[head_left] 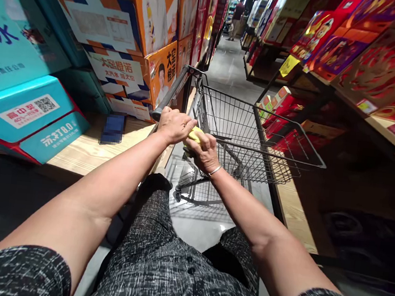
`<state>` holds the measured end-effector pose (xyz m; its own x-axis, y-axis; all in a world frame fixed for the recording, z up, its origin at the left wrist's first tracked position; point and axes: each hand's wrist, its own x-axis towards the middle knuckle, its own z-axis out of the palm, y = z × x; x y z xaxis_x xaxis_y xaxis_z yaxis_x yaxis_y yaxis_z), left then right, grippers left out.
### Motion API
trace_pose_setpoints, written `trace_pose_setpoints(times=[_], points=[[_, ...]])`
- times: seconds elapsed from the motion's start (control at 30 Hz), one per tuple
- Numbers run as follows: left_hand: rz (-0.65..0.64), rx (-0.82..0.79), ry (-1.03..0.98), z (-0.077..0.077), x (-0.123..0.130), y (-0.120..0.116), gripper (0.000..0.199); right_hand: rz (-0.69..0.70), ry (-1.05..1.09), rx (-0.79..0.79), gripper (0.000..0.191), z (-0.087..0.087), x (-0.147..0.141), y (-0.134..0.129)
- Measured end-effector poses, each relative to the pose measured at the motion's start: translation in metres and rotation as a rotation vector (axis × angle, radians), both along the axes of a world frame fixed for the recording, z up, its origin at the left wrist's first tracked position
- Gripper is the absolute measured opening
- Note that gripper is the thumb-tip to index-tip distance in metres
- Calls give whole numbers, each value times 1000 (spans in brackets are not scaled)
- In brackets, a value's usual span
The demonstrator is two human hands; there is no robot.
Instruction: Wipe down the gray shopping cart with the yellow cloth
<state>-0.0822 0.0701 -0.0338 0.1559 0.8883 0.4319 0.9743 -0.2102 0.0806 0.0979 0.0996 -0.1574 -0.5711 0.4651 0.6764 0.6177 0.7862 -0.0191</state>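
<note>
A black wire shopping cart (257,126) stands at an angle in front of me in the aisle, and its basket shows nothing inside. My left hand (174,125) is closed at the near end of the cart's dark handle (171,93), thumb toward the right hand. Right beside it, my right hand (204,151) is closed around a crumpled yellow cloth (194,134), against the cart's near corner. Fingers hide most of the cloth and the part of the cart beneath it.
Stacked orange-and-white cartons (121,63) and teal boxes (19,113) line the left side on a wooden platform (71,155). A blurred-out dark blue item (113,128) lies there. Red gift boxes (381,69) fill the right shelf. A person (237,17) stands far down the aisle.
</note>
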Motion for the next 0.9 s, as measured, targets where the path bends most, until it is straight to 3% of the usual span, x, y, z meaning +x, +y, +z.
trace_pose_setpoints(times=[0.1,0.27,0.37,0.47,0.57,0.7,0.8,0.9], points=[[-5,14,-19,-3,-1,2,56,98,-192,16,34,-27,4,14],[-26,58,-28,-8,-4,6,58,72,-589,-262,35,-107,71,14],[-51,77,-44,-11,-5,7,58,27,-623,-329,28,-146,105,8],[-58,88,-55,-12,-6,7,56,-13,-569,-339,28,-162,115,7],[-50,103,-57,-14,-6,9,49,1,-518,-260,29,-149,107,9],[-11,122,-70,-16,-5,14,36,18,-366,-9,34,-94,93,17],[14,145,-98,-19,-2,15,37,-51,-158,160,27,-50,87,33],[41,150,-104,-19,3,13,40,-141,-63,206,20,-36,88,47]])
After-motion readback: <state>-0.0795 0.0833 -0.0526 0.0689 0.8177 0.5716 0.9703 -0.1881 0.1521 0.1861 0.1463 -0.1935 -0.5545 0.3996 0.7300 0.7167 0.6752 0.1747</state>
